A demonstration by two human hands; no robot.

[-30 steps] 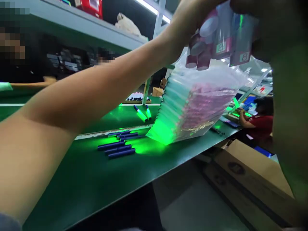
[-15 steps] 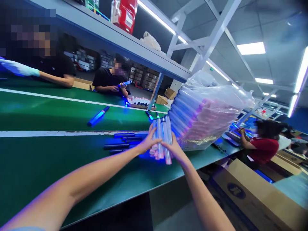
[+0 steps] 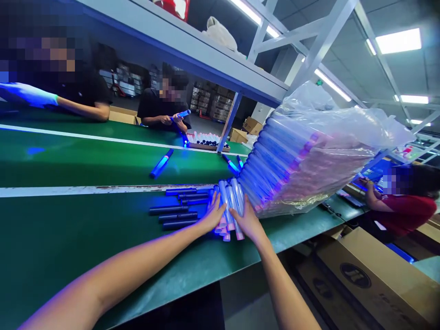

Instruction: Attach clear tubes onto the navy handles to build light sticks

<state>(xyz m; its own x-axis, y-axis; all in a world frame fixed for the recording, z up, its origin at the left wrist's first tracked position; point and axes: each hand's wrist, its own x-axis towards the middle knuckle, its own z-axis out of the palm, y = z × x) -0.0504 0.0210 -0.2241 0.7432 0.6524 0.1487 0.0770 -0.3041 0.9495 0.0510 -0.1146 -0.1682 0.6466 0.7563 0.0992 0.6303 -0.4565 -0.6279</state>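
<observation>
1. Head camera, factory line: the person's left hand [image 3: 213,213] and right hand [image 3: 248,223] close from either side on a loose bundle of clear plastic tubes with pink ends [image 3: 228,208].
2. The bundle now lies low on the green belt tabletop [image 3: 85,247], its pink ends toward the person. Half a second earlier, the hands held it nearly upright above the belt.
3. The fingers of both hands are spread apart from one another and pressed on the tubes, the left along the bundle's side, the right across its top.
4. The bundle's far ends rest against a large clear plastic bag of packed tubes [image 3: 309,156], which sits tilted on the belt.
5. Dark navy cylindrical tubes [image 3: 173,214] lie in rows just beside the left hand. A single blue-lit stick [image 3: 161,163] lies farther off, beyond a white stripe on the belt.
6. Blue light washes the belt, where green glowed a second before.
7. Across the belt, a co-worker in a black shirt [image 3: 161,105] holds a glowing blue tube [image 3: 180,114]. To the right, another in a red shirt [image 3: 402,215] works above cardboard boxes [image 3: 374,275].
</observation>
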